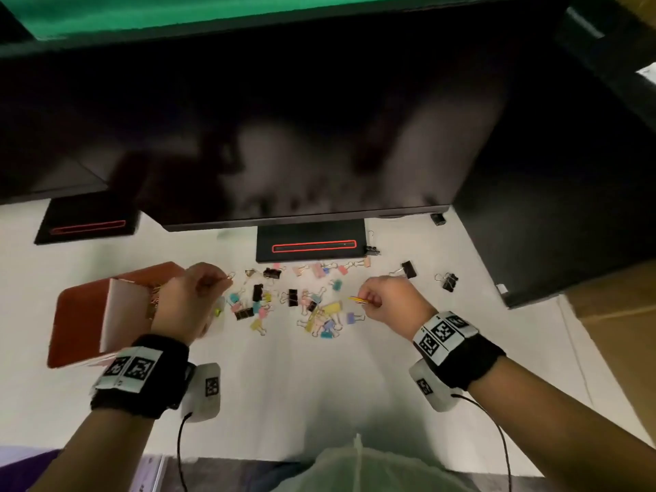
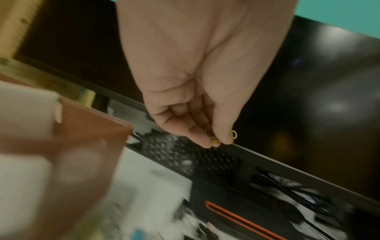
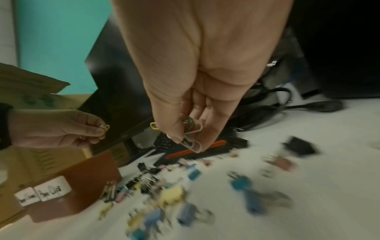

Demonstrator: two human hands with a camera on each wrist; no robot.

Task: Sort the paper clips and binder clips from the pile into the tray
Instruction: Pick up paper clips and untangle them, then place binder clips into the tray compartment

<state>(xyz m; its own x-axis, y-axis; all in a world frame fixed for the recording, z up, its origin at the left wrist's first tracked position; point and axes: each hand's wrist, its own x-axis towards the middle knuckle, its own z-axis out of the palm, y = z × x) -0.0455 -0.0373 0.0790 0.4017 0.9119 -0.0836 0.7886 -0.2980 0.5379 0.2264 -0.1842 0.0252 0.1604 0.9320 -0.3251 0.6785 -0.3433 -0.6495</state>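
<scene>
Both wrists wear black bands with white square-patterned tags. Past them, the left hand [image 1: 191, 296] is lifted over the right edge of the brown tray [image 1: 81, 314]. Its thumb and fingers pinch a small yellow paper clip [image 2: 234, 134], and that clip sticks out past the thumb. The tray sits on the white bench [image 1: 284, 385] on the left side. It has white walls inside, and some gold-colored clips [image 1: 153, 296] lie in one part of it. Two white labels [image 3: 44, 193] are stuck on its side.

On the other side, the right hand [image 1: 387, 300] is held up over the bench too. Its fingers are curled around a bunch of paper clips [image 3: 191, 134]. Some are silver, some look green, and one yellow clip [image 3: 153, 125] pokes out by the thumb.

Between the two hands lies the pile of binder clips [image 1: 301, 303], spread out on the bench. They are black, pink, blue, yellow and purple. A few black binder clips [image 1: 449, 281] lie apart on the right, near a dark monitor stand [image 1: 310, 245] with a red line on it. A big dark screen [image 1: 284, 136] hangs over it all.
</scene>
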